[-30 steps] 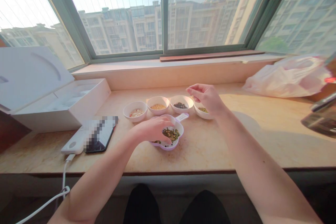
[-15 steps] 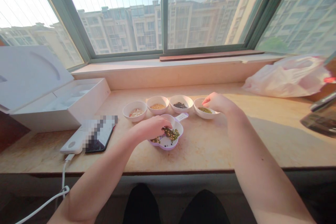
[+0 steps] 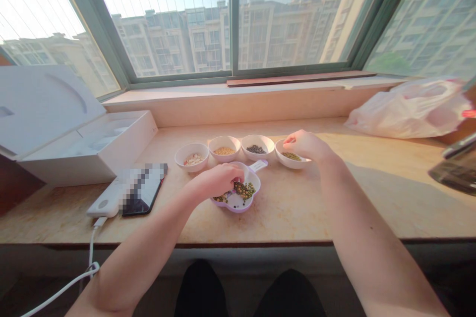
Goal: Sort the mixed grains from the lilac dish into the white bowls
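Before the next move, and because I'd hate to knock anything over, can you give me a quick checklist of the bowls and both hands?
1. Right hand at the rightmost white bowl: ok, fingers over it.
2. Beans pinched in the right fingers: cannot tell, too small to see.
3. Left hand at the purple-rimmed dish: ok, fingertips down by the mixed beans.
4. Dish and all four white bowls upright: ok.
5. Left fingers' grip on beans: cannot tell, the hand hides it.
6. Phone apart from the dish: ok, off to the left.
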The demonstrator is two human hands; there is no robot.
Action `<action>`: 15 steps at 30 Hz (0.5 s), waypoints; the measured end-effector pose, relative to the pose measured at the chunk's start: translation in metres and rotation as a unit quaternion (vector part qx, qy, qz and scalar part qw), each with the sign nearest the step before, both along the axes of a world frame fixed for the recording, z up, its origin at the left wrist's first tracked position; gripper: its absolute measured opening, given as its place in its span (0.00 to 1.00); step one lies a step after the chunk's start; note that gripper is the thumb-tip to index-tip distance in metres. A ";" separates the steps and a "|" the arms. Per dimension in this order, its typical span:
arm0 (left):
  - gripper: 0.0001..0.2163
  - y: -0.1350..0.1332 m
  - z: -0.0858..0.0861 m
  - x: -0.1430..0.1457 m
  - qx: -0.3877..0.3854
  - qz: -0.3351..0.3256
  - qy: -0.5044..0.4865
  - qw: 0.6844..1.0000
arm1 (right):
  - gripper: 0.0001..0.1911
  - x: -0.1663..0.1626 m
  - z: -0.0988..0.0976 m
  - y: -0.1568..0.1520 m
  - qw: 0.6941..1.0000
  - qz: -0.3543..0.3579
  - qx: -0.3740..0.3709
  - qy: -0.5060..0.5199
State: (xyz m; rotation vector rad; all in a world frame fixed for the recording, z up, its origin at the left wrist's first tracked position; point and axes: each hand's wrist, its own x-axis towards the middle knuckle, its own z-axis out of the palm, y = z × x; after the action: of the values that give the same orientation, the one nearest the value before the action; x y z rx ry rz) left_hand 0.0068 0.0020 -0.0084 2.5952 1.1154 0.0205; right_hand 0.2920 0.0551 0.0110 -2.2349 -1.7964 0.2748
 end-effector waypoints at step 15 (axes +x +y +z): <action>0.14 0.004 0.001 -0.004 0.015 0.069 -0.250 0.966 | 0.15 -0.051 -0.003 -0.016 0.917 0.265 0.122 0.272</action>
State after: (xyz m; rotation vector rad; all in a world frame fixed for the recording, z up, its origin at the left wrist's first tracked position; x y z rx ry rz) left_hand 0.0026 0.0065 -0.0077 2.3307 1.0973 0.6871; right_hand 0.2413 0.0387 0.0082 -1.2921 -1.9284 0.6596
